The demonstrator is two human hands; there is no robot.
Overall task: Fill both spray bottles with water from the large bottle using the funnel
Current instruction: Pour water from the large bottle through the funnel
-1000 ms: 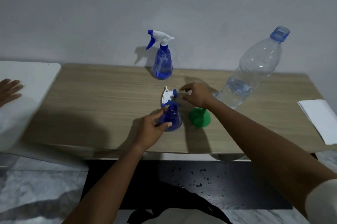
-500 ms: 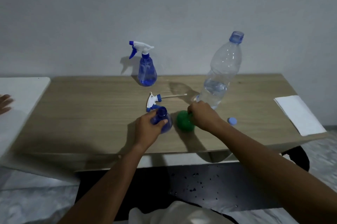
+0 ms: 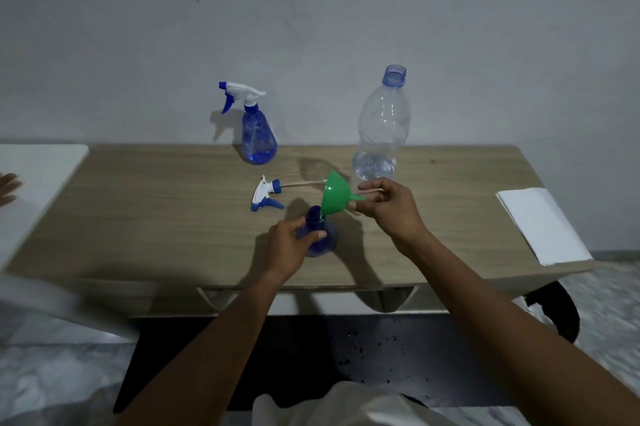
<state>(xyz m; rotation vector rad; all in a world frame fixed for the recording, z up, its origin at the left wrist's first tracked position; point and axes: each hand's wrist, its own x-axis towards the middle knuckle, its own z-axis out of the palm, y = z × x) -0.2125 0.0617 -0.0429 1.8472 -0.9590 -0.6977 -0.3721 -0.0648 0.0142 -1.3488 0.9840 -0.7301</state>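
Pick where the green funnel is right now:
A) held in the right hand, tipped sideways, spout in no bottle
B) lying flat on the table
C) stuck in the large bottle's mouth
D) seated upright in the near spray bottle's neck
A: the right hand pinches the green funnel by its spout, which points sideways, next to the open neck of the near spray bottle that the left hand grips.

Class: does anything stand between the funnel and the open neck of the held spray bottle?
Nothing visible does. The right hand holds the funnel tilted beside the neck of the spray bottle in the left hand; the spray head lies behind.
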